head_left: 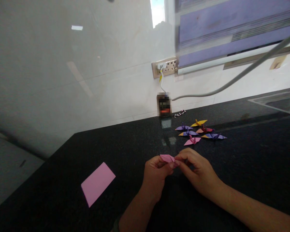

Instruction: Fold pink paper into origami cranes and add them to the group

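A small piece of folded pink paper [167,158] is held just above the dark counter. My left hand [156,175] pinches it between thumb and fingers, its fingertips partly hidden behind the paper. At the paper's right end, the thumb and index finger of my right hand [199,172] close on its tip. Beyond my hands stand several folded paper cranes: a pink crane [192,140], a yellow crane [199,123], a red crane [204,130] and purple ones, among them a purple crane [214,136]. To the left lies pink paper [98,184], flat on the counter.
The black speckled counter [130,141] meets a pale tiled wall [111,80]. A blurred device [164,104] leans there, near a beaded strand [180,113]. A white cord runs up to the wall socket [164,67]; a thick grey cable [222,90] crosses right. Clear plastic [277,101] lies far right.
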Demonstrator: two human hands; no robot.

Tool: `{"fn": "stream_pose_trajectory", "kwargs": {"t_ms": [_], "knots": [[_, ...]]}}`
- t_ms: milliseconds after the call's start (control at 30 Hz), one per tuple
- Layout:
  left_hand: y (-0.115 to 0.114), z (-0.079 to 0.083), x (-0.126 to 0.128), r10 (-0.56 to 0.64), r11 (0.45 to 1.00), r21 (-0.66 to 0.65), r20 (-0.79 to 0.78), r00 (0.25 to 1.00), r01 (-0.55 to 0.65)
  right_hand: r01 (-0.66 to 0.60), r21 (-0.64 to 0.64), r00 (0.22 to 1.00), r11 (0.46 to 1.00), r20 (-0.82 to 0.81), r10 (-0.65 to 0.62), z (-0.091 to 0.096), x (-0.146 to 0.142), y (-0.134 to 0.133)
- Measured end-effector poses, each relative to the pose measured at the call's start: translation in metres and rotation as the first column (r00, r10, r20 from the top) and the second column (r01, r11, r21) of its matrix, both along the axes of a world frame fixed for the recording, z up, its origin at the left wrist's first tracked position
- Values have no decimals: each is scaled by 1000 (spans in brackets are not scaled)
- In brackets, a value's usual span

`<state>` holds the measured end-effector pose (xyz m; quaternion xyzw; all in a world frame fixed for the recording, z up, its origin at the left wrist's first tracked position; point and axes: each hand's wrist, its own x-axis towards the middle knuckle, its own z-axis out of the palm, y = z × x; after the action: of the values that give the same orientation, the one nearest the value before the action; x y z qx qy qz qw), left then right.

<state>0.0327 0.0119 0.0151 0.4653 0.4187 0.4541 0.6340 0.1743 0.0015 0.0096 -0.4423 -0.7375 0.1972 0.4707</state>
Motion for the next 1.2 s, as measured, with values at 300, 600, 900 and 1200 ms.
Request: {"fn": "stream_pose_trajectory", "kwargs": {"t_ms": [300, 600, 900, 1200], "knots": [[0, -2, 0, 31, 999, 9, -12, 999, -31, -6, -10, 1000, 1000, 25, 6, 1, 3, 3], [0, 1, 2, 36, 999, 14, -109, 993, -35, -5, -133, 996, 991, 88, 17, 3, 2, 2], [-1, -3, 2, 49, 997, 69, -216, 975, -34, 91, -21, 970, 996, 227, -84, -4, 5, 5], [-1, -6, 3, 69, 993, 110, -286, 956, -39, 26, 141, 927, 990, 366, -76, -6, 5, 5]]}}
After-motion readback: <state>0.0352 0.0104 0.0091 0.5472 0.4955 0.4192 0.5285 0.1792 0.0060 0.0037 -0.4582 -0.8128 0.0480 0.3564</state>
